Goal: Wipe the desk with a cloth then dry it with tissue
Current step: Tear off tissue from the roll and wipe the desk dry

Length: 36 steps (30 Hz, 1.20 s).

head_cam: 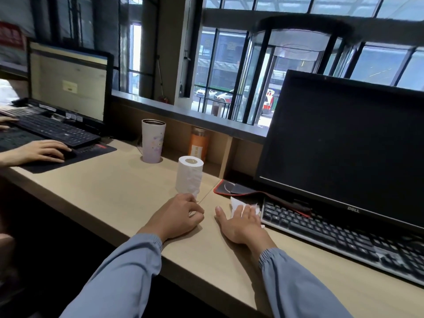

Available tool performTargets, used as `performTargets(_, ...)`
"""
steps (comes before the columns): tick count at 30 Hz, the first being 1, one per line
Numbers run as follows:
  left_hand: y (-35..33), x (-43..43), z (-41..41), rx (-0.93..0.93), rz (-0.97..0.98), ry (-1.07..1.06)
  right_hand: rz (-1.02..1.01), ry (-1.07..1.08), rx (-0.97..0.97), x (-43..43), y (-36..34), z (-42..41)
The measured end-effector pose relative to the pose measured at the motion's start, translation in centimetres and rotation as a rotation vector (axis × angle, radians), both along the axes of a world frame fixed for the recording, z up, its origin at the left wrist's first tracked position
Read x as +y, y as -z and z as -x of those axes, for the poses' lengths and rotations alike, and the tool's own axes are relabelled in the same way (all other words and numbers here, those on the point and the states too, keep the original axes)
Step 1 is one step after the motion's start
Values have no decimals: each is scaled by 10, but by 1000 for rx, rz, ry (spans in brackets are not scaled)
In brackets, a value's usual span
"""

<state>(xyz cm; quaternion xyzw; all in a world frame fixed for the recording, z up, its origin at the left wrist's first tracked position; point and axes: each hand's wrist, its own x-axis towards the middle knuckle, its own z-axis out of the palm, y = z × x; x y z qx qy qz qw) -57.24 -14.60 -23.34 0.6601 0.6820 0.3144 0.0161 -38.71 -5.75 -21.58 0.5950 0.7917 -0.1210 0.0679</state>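
Observation:
A white tissue roll (190, 175) stands upright on the light wooden desk (110, 189). Just in front of the roll, my left hand (181, 214) rests on the desk with its fingers loosely curled and nothing visible in it. My right hand (241, 222) lies flat with straight fingers, pressing a crumpled white tissue (237, 204) onto the desk beside the keyboard. No cloth is in view.
A black keyboard (339, 237) and a dark monitor (344, 143) stand at the right, with a red-edged mouse pad (231, 188) under them. A tall white tumbler (152, 141) and an orange bottle (199, 144) are behind the roll. Another person's hand (43, 151) holds a mouse at the left.

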Motion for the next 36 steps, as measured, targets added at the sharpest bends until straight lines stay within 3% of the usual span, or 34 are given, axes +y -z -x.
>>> performTargets(9,3,6,4,-17,14,12,0,-87,54,14,-3,-6)
performTargets(20,4,6,5,-7,17,9,54,72,58,10,-9,7)
performTargets(28,1,6,3,-30,31,11,-10,37,3,-8,3,-1)
performTargets(36,3,4,5,-37,28,19,25,145,83,-5,-7,11)
